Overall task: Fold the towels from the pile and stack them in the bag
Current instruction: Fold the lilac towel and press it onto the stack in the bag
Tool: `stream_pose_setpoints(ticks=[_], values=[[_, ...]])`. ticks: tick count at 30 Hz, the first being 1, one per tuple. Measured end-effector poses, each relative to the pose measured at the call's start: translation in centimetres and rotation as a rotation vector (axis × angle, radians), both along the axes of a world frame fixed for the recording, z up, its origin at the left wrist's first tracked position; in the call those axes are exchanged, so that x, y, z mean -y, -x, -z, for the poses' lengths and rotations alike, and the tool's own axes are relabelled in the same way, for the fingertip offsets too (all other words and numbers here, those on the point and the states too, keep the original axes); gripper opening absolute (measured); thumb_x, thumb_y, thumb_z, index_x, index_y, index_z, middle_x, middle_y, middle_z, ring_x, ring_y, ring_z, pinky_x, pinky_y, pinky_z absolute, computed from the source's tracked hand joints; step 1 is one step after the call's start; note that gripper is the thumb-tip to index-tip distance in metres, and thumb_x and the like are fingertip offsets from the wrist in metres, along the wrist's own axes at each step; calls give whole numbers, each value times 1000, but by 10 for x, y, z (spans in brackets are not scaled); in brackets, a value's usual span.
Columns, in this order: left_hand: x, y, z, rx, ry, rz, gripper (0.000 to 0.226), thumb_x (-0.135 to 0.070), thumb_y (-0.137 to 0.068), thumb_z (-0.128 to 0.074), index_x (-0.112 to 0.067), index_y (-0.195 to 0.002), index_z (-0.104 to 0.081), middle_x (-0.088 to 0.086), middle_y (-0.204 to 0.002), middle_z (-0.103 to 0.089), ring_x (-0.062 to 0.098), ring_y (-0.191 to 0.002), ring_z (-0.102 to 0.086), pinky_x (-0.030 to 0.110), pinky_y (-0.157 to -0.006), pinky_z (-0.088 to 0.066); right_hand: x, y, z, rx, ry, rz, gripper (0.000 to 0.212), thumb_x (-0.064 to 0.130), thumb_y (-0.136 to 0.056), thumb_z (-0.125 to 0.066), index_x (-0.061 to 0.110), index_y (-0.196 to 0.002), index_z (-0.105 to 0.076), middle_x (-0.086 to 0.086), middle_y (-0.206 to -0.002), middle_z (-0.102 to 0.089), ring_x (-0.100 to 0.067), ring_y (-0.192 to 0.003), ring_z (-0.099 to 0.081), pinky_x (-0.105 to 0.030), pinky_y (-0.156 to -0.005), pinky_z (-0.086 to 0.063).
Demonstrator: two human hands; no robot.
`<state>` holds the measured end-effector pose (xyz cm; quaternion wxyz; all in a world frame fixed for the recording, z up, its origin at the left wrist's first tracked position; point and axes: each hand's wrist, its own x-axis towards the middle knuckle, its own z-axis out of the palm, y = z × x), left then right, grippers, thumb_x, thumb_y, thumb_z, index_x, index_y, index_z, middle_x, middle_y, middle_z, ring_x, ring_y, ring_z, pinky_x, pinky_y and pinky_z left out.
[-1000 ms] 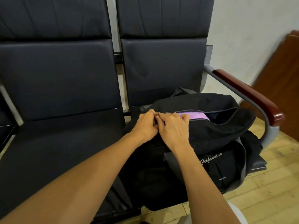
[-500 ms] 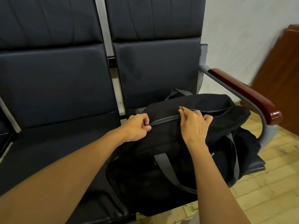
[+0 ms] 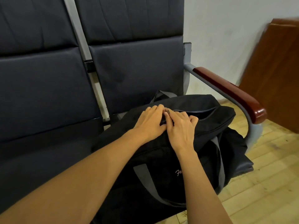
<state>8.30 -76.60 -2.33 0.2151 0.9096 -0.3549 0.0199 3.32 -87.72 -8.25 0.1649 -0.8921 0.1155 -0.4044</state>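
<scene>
Both hands meet on top of the black bag (image 3: 202, 126), which sits on the right seat (image 3: 137, 75): right hand (image 3: 181, 126) pinches the zipper pull (image 3: 168, 112), left hand (image 3: 150, 122) presses beside it. Fabric may catch in the zipper if pulled askew.

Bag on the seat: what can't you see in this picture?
All in the head view:
- Towels: none show; the bag looks closed over its inside.
- Zip pull: covered by left hand and right hand.
- Bag's white writing: right forearm hides most.
- Wooden board: blurred, cut by the edge.
</scene>
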Motion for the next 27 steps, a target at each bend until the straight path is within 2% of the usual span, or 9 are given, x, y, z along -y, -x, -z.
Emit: stream_pose_setpoints(ticks=[2, 4, 9, 15, 19, 23, 25, 27], values=[[6, -3, 1, -107, 35, -42, 24, -26, -89, -65, -18, -104, -48, -5, -91, -51, 16, -83, -53, 28, -67, -40, 5, -4, 2, 16, -9, 19, 26, 30, -101, -48, 26, -114, -71, 8, -90, -72, -16, -83, -61, -37, -78, -27], [8, -5, 3, -194, 28, -68, 18, -29, -91, -64, -20, -97, -49, -6, -83, -53, 15, -76, -54, 31, -65, -43, 10, -7, 2, 37, -41, 51, 24, 28, -100, -50, 26, -112, -72, 8, -91, -73, -16, -84, -63, -36, -78, -25], [7, -14, 0, -295, -61, -18, 16, -32, -95, -58, -25, -87, -47, 1, -83, -59, 18, -75, -57, 38, -65, -49, 32, -8, 2, 25, -153, 154, 22, 30, -103, -49, 27, -112, -69, 3, -92, -72, -15, -83, -61, -32, -82, -22], [6, -19, -6, -255, -201, 133, 25, -31, -97, -54, -25, -78, -38, 0, -73, -50, 15, -65, -45, 32, -58, -38, 85, 3, -2, -11, -318, 228, 26, 32, -105, -44, 23, -107, -68, -1, -101, -70, -21, -93, -59, -30, -87, -18], [6, -21, -7, -243, -199, 184, 25, -27, -97, -53, -21, -78, -38, -1, -68, -48, 15, -61, -41, 34, -58, -37, 121, 2, -4, -65, -303, 176, 28, 30, -104, -46, 16, -106, -71, -4, -105, -68, -25, -103, -58, -37, -90, -27], [2, -22, -7, -197, -187, 189, 26, -27, -97, -52, -20, -77, -36, -2, -64, -44, 16, -58, -37, 34, -57, -33, 153, -3, -14, -125, -393, 240, 32, 34, -104, -47, 14, -108, -72, -3, -117, -59, -25, -111, -54, -31, -96, -20], [1, -22, -8, -193, -180, 187, 27, -26, -97, -52, -20, -77, -36, -2, -64, -44, 16, -58, -38, 34, -57, -34, 161, -4, -25, -208, -399, 267, 33, 34, -104, -46, 13, -101, -71, -5, -117, -61, -28, -111, -55, -39, -104, -25], [1, -22, -8, -204, -177, 191, 26, -25, -97, -51, -20, -77, -37, -1, -65, -45, 15, -58, -38, 35, -57, -35, 172, -7, -34, -323, -451, 253, 32, 32, -103, -46, 11, -100, -70, -11, -107, -66, -35, -105, -59, -42, -97, -38]])
